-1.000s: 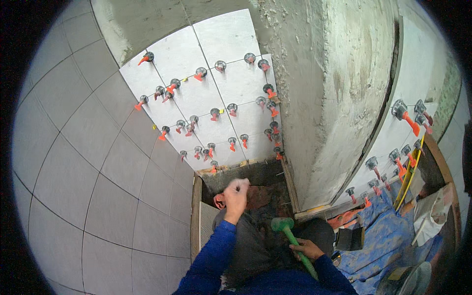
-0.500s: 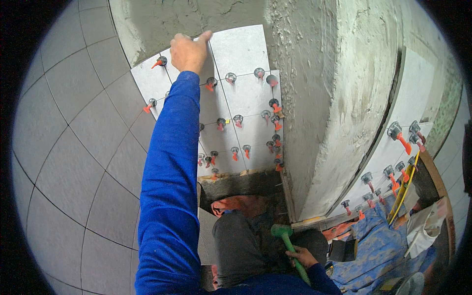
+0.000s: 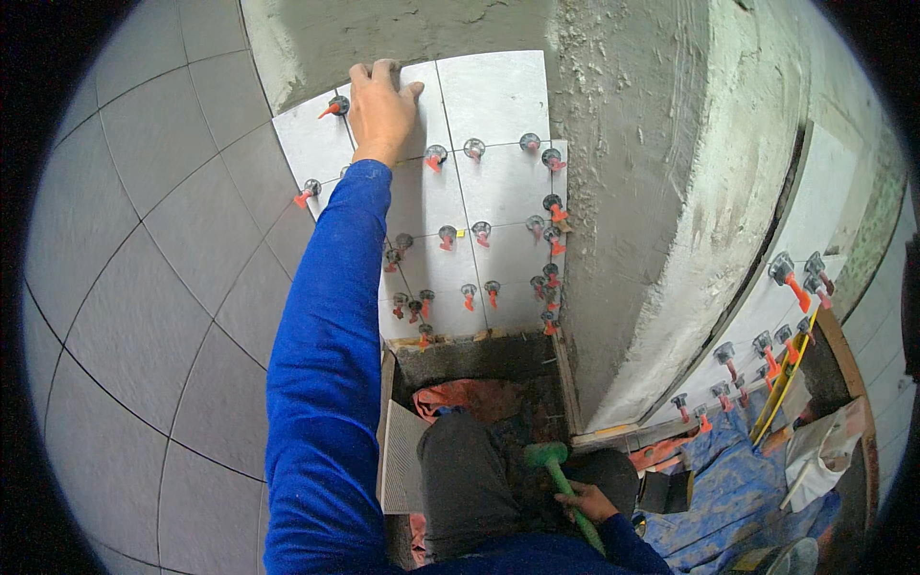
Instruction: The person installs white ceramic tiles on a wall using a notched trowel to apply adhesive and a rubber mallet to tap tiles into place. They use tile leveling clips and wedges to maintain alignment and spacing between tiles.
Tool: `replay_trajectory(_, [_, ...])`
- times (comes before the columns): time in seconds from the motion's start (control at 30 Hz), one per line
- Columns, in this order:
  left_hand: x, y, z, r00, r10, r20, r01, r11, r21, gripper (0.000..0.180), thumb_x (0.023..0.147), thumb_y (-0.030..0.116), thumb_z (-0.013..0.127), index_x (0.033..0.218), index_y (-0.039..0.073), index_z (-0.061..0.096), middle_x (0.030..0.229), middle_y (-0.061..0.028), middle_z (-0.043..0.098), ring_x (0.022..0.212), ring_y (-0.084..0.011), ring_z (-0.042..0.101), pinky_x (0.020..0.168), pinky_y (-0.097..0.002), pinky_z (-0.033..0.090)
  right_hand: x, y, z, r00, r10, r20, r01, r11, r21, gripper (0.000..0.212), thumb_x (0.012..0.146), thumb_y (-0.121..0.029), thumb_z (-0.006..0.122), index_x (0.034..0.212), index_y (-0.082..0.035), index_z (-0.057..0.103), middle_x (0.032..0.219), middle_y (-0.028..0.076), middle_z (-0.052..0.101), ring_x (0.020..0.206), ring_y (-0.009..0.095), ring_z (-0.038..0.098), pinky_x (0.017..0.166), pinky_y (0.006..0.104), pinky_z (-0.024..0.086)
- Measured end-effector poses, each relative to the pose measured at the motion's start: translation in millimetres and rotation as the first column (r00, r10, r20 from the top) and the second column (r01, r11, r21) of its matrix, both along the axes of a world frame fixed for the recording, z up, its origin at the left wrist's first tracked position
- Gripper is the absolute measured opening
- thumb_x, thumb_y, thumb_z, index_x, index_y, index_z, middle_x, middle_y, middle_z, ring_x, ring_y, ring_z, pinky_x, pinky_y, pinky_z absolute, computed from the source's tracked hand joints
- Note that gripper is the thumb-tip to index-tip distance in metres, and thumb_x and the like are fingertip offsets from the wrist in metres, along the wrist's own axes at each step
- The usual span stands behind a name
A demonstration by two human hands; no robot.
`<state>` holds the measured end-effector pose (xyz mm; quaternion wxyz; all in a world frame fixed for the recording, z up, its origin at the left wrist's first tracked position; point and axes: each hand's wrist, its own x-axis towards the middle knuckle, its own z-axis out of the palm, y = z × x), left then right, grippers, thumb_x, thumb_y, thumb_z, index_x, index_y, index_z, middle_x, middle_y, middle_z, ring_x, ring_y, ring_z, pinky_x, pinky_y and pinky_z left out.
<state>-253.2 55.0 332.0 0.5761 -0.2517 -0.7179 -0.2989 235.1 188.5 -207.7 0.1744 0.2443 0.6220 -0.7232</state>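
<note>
My left hand [image 3: 383,117] lies against a light grey wall tile [image 3: 429,129] in the top row, its fingers at the tile's upper edge and the thumb spread apart on its face. The fingertips are partly hidden. Next to it sits a tile leveling clip with a dark disc and red handle [image 3: 335,106]. Several more such clips, among them one with a red tab [image 3: 436,158], stand along the joints below. Low down by my knees, my right hand [image 3: 588,502] is closed round the handle of a green mallet [image 3: 548,454], head upward.
Grey wet mortar [image 3: 412,27] covers the wall above the tiles. Large dark grey tiles [image 3: 144,287] fill the left side. A rough cement column [image 3: 652,211] rises at the right, with another clipped tile strip [image 3: 815,192] beyond. A dusty blue cloth [image 3: 714,508] and a yellow level [image 3: 781,383] lie lower right.
My left hand has slid a little down from the tile's top edge onto its face. The view has shifted slightly, moving the wall rightward. My right hand keeps the mallet in place.
</note>
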Motion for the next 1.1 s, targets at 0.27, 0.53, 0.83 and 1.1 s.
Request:
replay_trajectory(0.27, [4,-27,3,0.986,0.093,-0.136,-0.125,0.96,-0.25,0.048,0.081,0.028,0.084,0.125,0.013,0.069,0.129,-0.0092,0.06,0.125,-0.0304,0.055,0.103,-0.0435,0.047,-34,-24,122,0.859,0.168,-0.483,0.123,0.85,0.513,0.061,0.094,-0.02,0.071,0.147,0.002,0.051,0.132,0.028,0.066,0.124,0.034,0.064,0.107,0.0403,0.047])
replay_trajectory(0.53, [9,-54,2,0.903,0.275,-0.329,-0.404,0.803,-0.439,0.072,0.074,0.033,0.087,0.139,0.02,0.06,0.138,-0.0032,0.061,0.133,-0.0268,0.049,0.112,-0.0556,0.031,-156,-62,314,0.373,0.269,-0.888,0.622,0.637,0.455,0.063,0.096,-0.008,0.067,0.153,0.001,0.042,0.137,0.028,0.06,0.122,0.042,0.062,0.105,0.0434,0.048])
replay_trajectory(0.83, [-9,-65,0,0.876,0.24,-0.418,-0.42,0.805,-0.419,0.065,0.082,0.025,0.076,0.144,0.026,0.059,0.136,-0.0002,0.06,0.131,-0.0254,0.051,0.109,-0.0561,0.034,-310,-52,410,0.196,0.308,-0.931,0.81,0.484,0.331,0.053,0.099,-0.021,0.063,0.15,-0.012,0.051,0.102,0.024,0.067,0.091,0.045,0.066,0.081,0.0525,0.052])
replay_trajectory(1.1, [-3,-64,-3,0.932,0.226,-0.284,-0.335,0.84,-0.427,0.054,0.076,0.029,0.083,0.128,0.021,0.071,0.134,0.0024,0.062,0.129,-0.0239,0.052,0.107,-0.055,0.036,-332,-52,423,0.242,0.274,-0.931,0.779,0.517,0.355,0.05,0.099,-0.02,0.063,0.147,-0.009,0.054,0.105,0.027,0.069,0.096,0.045,0.067,0.082,0.0506,0.053])
